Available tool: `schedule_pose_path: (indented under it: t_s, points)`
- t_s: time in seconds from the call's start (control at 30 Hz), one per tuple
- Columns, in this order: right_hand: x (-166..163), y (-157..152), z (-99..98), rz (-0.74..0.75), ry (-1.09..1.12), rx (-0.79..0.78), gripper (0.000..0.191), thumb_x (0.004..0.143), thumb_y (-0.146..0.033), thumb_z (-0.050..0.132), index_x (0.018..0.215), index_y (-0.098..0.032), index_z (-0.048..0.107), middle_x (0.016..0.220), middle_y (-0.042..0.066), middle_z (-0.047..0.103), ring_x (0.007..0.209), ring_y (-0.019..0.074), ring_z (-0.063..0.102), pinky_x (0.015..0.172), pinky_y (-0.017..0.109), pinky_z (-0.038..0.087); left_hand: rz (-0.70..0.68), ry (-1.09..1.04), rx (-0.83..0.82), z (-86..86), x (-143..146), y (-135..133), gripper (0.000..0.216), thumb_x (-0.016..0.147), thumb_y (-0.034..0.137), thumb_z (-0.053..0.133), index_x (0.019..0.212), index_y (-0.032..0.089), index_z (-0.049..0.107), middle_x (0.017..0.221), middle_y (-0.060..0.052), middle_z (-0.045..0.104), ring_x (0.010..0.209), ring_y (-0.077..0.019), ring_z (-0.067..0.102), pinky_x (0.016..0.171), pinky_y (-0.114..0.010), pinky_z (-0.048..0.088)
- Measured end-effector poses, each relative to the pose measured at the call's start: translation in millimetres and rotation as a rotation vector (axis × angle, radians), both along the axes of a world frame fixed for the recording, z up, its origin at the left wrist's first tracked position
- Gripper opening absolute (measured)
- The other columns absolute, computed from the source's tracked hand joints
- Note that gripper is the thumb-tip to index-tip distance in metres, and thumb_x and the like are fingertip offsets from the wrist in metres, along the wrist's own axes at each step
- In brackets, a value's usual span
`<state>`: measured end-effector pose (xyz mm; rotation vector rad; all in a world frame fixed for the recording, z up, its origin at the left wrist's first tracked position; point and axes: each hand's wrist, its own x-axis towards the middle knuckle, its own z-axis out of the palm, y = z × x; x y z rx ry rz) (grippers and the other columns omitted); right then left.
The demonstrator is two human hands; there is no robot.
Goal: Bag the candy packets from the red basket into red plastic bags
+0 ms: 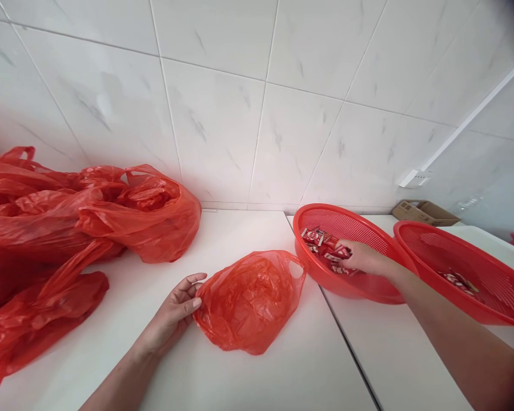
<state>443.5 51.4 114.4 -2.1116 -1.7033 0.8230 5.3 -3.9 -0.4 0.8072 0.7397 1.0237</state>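
A red plastic bag (251,302) lies with its mouth spread open on the white table, a handle loop at its right side. My left hand (176,311) is at its left rim, the edge pinched between thumb and fingers, the index finger stretched along it. My right hand (357,257) reaches into a red perforated basket (368,288), its fingers closed on small red wrapped packets. More such packets (319,240) lie in the left part of that basket. The fingertips of my right hand are partly hidden among them.
Several filled red plastic bags (154,228) are heaped at the left. A second red basket (492,279) with a few packets (458,279) stands at the right. Behind it are a cardboard box (426,212) and a white tray (488,242). A tiled wall (214,114) bounds the table's back.
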Motion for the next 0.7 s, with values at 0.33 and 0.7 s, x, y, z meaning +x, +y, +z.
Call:
schedule_pose_path:
  t_s: [0.33, 0.7]
  points:
    - [-100, -25, 47.3, 0.368, 0.250, 0.162, 0.021, 0.071, -0.025, 0.060, 0.091, -0.025, 0.053, 0.074, -0.003, 0.061, 0.067, 0.0150, 0.060, 0.061, 0.026, 0.048, 0.003, -0.031, 0.043, 3.7, 3, -2, 0.038, 0.079, 0.019, 0.066, 0.115, 0.027, 0.056, 0.105, -0.004, 0.061, 0.092, -0.0177, 0.059, 0.081, -0.030, 0.048]
    - [-173, -27, 2.5, 0.672, 0.079, 0.107, 0.048, 0.069, -0.025, 0.067, 0.113, -0.041, 0.059, 0.120, -0.005, 0.059, 0.106, 0.0232, 0.057, 0.085, 0.030, 0.046, 0.021, -0.082, 0.045, 6.9, 4, -1, 0.038, 0.076, 0.018, 0.069, 0.111, 0.027, 0.058, 0.106, -0.003, 0.063, 0.091, -0.0173, 0.060, 0.078, -0.029, 0.048]
